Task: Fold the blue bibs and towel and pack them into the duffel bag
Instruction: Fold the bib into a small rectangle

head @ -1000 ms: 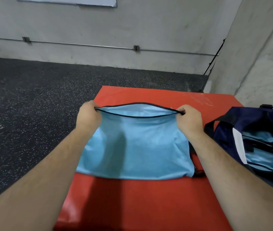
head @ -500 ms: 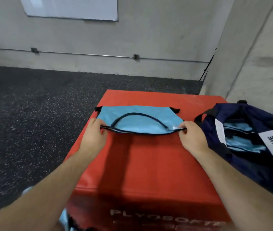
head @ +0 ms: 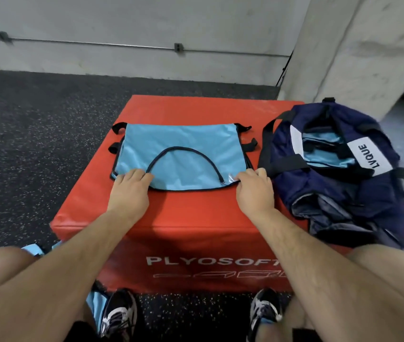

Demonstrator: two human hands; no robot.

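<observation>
A light blue bib (head: 181,149) with black trim and straps lies folded flat on the red foam box (head: 196,218). My left hand (head: 128,191) rests on the bib's near left corner with its fingers laid flat on the cloth. At the near right corner, my right hand (head: 252,191) pinches the edge with curled fingers. The navy duffel bag (head: 344,193) sits unzipped on the right side of the box. More light blue cloth (head: 324,154) lies inside it.
Other light blue cloth (head: 96,306) lies on the speckled black floor by my left shoe, below the box's front. A concrete pillar (head: 358,50) stands behind the bag. A grey wall with a pipe runs along the back.
The raised bib was folded over and laid down flat on the box. Both hands came down to its near edge, and my left hand's fingers now lie flat. My view has tipped downward.
</observation>
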